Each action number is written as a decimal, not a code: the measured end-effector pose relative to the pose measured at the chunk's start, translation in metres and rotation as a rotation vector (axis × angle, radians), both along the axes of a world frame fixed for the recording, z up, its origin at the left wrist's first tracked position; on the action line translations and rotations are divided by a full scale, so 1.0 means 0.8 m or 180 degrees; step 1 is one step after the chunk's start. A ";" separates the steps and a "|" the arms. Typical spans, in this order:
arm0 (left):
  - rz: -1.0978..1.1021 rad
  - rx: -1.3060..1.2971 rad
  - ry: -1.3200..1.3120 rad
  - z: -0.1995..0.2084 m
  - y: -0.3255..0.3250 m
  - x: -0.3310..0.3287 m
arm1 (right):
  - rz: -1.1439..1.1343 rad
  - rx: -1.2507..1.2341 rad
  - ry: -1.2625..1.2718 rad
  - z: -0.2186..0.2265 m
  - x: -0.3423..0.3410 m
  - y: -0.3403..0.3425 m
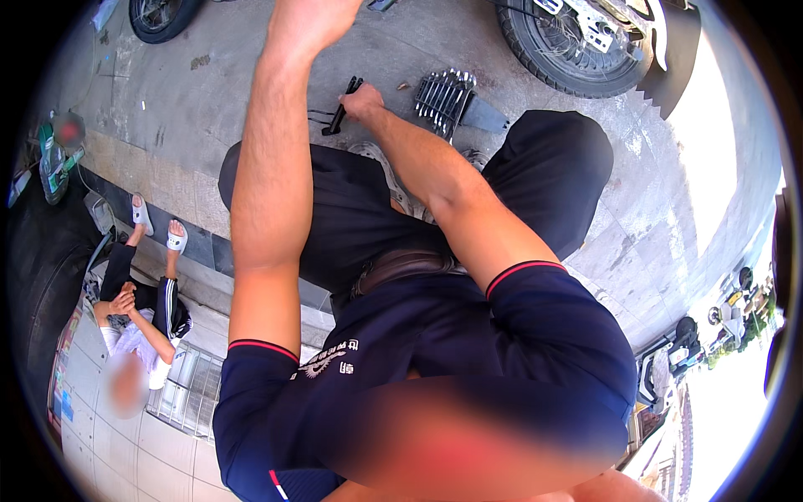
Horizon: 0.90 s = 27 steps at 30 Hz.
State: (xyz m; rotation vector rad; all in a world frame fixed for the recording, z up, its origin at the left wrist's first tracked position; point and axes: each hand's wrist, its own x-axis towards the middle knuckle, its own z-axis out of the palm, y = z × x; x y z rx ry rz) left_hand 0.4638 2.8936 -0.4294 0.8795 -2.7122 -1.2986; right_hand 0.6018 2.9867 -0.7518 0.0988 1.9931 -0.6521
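My left arm stretches forward to the top edge, where only the wrist and part of my left hand (311, 23) show; its fingers are outside the picture. My right hand (362, 102) reaches down to the ground between my knees, its fingers closed round a black bar-shaped tool (336, 115). I cannot make out its exact kind. A thin dark cord or wire runs beside it. Just right of that hand, a row of shiny wrenches (445, 99) lies side by side in a dark holder, with a grey flap (485, 115) at its right.
A motorbike wheel (535, 58) stands at the far right, another tyre (159, 35) at the far left. Left of me, a seated person (146, 322) clasps their hands, near a wire rack (186, 393). A green object (54, 171) is at the left edge. Motorbikes (669, 360) stand right.
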 end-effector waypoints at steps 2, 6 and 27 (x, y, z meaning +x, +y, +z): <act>-0.0115 -0.0086 -0.0076 -0.008 0.001 -0.006 | 0.0009 0.0229 0.0137 -0.011 0.012 0.001; -0.0323 -0.0459 -0.0421 -0.068 -0.001 0.011 | -0.0275 -0.0365 -0.1219 0.036 -0.021 0.039; 0.0167 0.1786 -0.0819 -0.188 0.022 -0.035 | -0.1509 0.1608 0.0958 0.071 -0.094 0.228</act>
